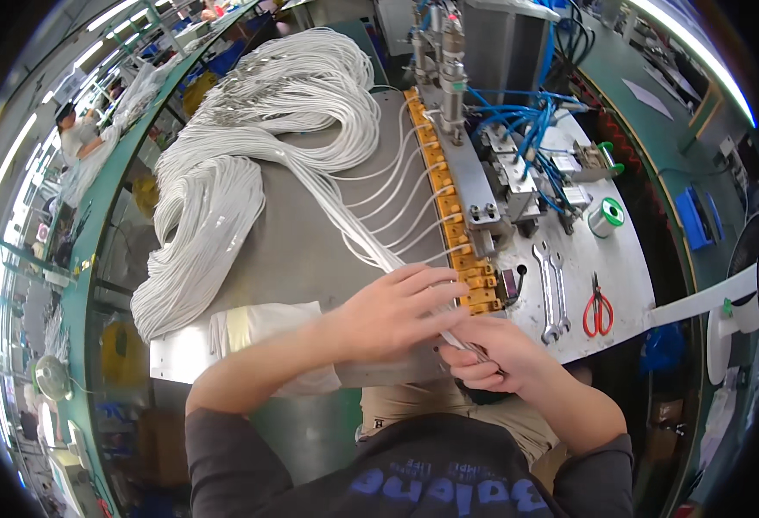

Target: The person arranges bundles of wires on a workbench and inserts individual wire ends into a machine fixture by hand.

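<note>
A thin bundle of white cables [384, 255] runs from the large pile toward me and passes beneath my left hand [401, 312]. That hand's fingers lie bent across the bundle, close to the near end of the yellow fixture row [445, 183]. Wrapped around the end of the same bundle, my right hand [502, 356] is closed, and the cable tips poke out below its fingers. Several single cables curve from the bundle into the yellow blocks farther along the row. What lies under my left palm is hidden.
A big heap of looped white cables [310, 95] covers the far left of the metal table. Pneumatic cylinders [453, 69] and blue hoses [531, 129] stand behind the row. At right lie two wrenches [544, 289], red-handled scissors [598, 312] and a solder spool [606, 217].
</note>
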Available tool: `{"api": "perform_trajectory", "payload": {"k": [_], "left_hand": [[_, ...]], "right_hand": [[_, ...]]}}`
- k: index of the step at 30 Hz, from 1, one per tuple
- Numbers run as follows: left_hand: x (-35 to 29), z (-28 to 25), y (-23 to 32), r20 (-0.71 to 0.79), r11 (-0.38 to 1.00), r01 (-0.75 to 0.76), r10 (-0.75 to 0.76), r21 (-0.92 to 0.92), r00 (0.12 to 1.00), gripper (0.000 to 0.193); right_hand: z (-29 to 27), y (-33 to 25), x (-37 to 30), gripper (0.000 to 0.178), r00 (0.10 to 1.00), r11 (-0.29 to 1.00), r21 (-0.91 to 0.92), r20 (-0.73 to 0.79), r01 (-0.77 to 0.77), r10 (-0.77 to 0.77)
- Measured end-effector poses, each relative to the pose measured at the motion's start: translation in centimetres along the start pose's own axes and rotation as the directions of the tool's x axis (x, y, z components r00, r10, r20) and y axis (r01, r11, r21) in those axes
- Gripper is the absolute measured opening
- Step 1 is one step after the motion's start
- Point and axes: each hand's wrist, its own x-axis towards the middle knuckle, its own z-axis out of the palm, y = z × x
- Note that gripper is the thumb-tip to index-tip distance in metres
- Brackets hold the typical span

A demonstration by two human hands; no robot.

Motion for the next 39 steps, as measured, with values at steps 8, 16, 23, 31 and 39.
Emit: {"api": "perform_trajectory", "payload": {"k": [8, 16, 23, 31, 39], "left_hand": [[-0.6, 2.1, 1.5, 0.448, 0.877, 0.476, -0.449, 0.056, 0.773, 0.036], [0.2, 2.4, 0.6, 0.521, 0.334, 0.855, -0.685, -0.398, 0.510, 0.010], [1.6, 4.5, -1.9, 0.281, 0.548, 0.589, -0.544, -0.594, 0.790, 0.012], [2.7, 4.0, -2.2, 0.534, 0.071, 0.775, -0.686, -0.627, 0.495, 0.016], [3.0, 5.3, -2.1, 0.112, 0.495, 0.622, -0.721, -0.607, 0.684, 0.016]], "right_hand": [[-3.6, -0.6, 0.1, 0.033, 0.670, -0.044, -0.936, 0.282, 0.350, -0.687], [-1.9, -4.1, -1.0, 0.037, 0.762, 0.442, -0.836, -0.046, 0.325, -0.647], [-0.9, -3.7, 1.8, 0.036, 0.406, -0.223, -0.861, 0.425, 0.458, -0.809], [-3.4, -4.6, -0.6, 0.020, 0.721, 0.398, -0.854, -0.039, 0.336, -0.692], [-7.3, -5.0, 0.8, 0.011, 0.578, 0.310, -0.879, -0.050, 0.362, -0.815]]}}
